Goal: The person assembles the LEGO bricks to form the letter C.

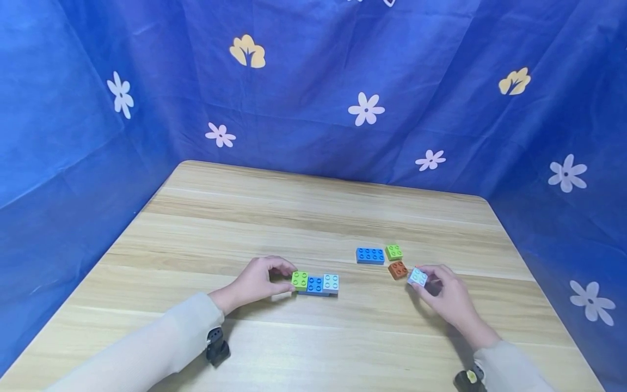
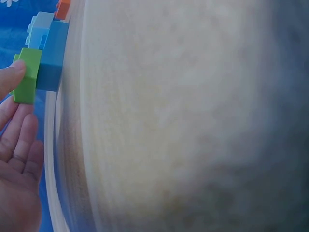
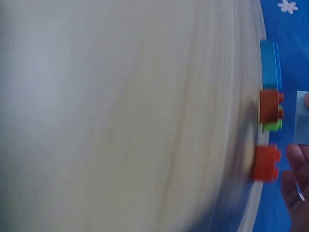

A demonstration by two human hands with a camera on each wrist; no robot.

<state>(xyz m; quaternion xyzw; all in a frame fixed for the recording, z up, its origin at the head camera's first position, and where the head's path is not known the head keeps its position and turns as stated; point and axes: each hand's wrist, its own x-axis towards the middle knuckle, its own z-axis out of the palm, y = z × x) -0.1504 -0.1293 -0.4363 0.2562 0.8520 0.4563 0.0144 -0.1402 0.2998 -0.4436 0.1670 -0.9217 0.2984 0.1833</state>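
Thumb and fingers of my left hand (image 1: 262, 280) pinch the green brick (image 1: 300, 280) on the left end of a blue brick (image 1: 315, 285); a light blue brick (image 1: 331, 282) sits on its right end. The left wrist view shows the thumb on the green brick (image 2: 28, 76), above the blue one (image 2: 53, 58). On the right, my right hand (image 1: 448, 296) pinches another light blue brick (image 1: 417, 277), held off the table beside a brown brick (image 1: 398, 270). That pinched brick (image 3: 302, 118) is partly cut off at the right wrist view's edge.
Behind the brown brick lie a blue brick (image 1: 370, 256) and a small green brick (image 1: 394, 251). A red brick (image 3: 266, 163) shows in the right wrist view, mostly hidden by the right hand from above. Blue cloth (image 1: 303, 98) stands around the wooden table (image 1: 274, 212).
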